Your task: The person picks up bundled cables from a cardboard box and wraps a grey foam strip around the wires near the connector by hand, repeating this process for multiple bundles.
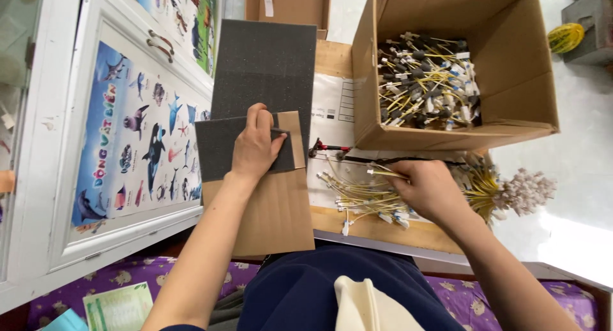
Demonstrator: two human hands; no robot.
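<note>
My left hand [256,144] presses a small dark grey foam piece [220,147] flat on a brown cardboard sheet [276,213], fingers over the foam's right edge. My right hand [429,189] is closed around a bundle of thin yellow cables [480,184] with white connector ends fanning out to the right. More loose yellow cables [354,194] lie on the wooden board under that hand. A larger dark foam sheet [265,66] lies just beyond my left hand.
An open cardboard box [511,123] at the far right holds several yellow cables with black and white ends. A white cabinet door with a sea-animal poster [137,133] stands on the left. A red-handled tool [325,148] lies between my hands. Purple patterned cloth [128,277] lies below.
</note>
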